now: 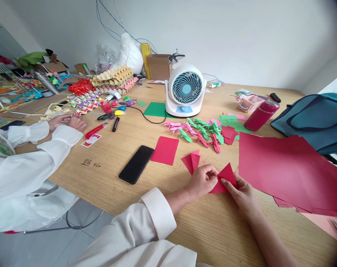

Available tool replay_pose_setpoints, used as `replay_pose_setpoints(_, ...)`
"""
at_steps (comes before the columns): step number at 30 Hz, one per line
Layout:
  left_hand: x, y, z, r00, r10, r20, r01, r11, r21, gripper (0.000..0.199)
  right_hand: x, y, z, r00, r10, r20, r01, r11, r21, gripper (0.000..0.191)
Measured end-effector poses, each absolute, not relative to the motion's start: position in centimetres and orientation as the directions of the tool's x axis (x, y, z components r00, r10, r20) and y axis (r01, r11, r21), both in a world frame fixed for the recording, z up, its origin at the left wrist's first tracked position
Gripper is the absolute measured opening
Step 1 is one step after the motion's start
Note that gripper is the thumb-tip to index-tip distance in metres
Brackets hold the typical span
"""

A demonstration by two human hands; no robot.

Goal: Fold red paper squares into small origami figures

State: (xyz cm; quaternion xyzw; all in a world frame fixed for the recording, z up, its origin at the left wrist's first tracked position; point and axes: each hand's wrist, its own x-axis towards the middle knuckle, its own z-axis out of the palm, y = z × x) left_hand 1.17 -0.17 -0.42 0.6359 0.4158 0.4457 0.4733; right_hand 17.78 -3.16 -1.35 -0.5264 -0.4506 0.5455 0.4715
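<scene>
Cream cloth sleeve [129, 230] with a turned-back cuff lies nearest, at seven o'clock; beyond it the person's left hand [200, 181] pinches, thumb and forefinger together, at the left side of a folded, pointed piece of red paper [228, 177]; the right hand [245, 193] grips that paper from four o'clock, thumb pressed on its face, the other fingers partly hidden behind it.

Reckoned from the held paper, a loose red paper with folded flaps [195, 161] lies at ten o'clock, near the left hand; a flat rectangular red sheet [165, 150] sits farther out that way; slim pink, green and red folded paper shapes [203, 129] cluster at eleven; large red sheets [285, 170] spread at three.

Folding seems the step in hand; the next move probably calls for matching edges, then pressing the crease firmly while the right thumb steadies the layers.
</scene>
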Motion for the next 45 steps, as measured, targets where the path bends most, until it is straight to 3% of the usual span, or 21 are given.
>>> replay_pose_setpoints(10, 1.0, -0.2, -0.1, 0.258, 0.937, 0.236, 0.087, -0.265, 0.96, 0.007, 17.2, -3.3, -1.7, 0.044, 0.999, 0.006, 0.067, 0.003, -0.998, 0.027)
replay_pose_setpoints(21, 1.0, 0.3, -0.2, 0.287, 0.953, 0.093, -0.061, -0.079, 0.995, 0.002, 16.4, -3.2, -0.6, 0.042, 0.998, -0.053, -0.09, -0.049, -0.995, 0.035)
replay_pose_setpoints(27, 1.0, 0.2, 0.4, 0.278, 0.957, 0.078, -0.044, -0.069, 0.997, 0.004, 16.3, -3.4, 0.1, 0.031, 0.998, -0.063, -0.142, -0.058, -0.988, 0.029)
replay_pose_setpoints(40, 1.1, 0.6, -0.6, 0.286, 0.953, 0.095, 0.013, -0.104, 0.995, 0.005, 16.4, -3.5, -0.4, 0.093, 0.994, 0.057, 0.003, 0.057, -0.998, 0.026)
replay_pose_setpoints(45, 1.2, 0.4, -0.4, 0.239, 0.964, 0.12, 0.064, -0.139, 0.988, 0.004, 16.4, -3.5, -0.5, 0.081, 0.996, 0.028, -0.02, 0.029, -0.999, 0.031)
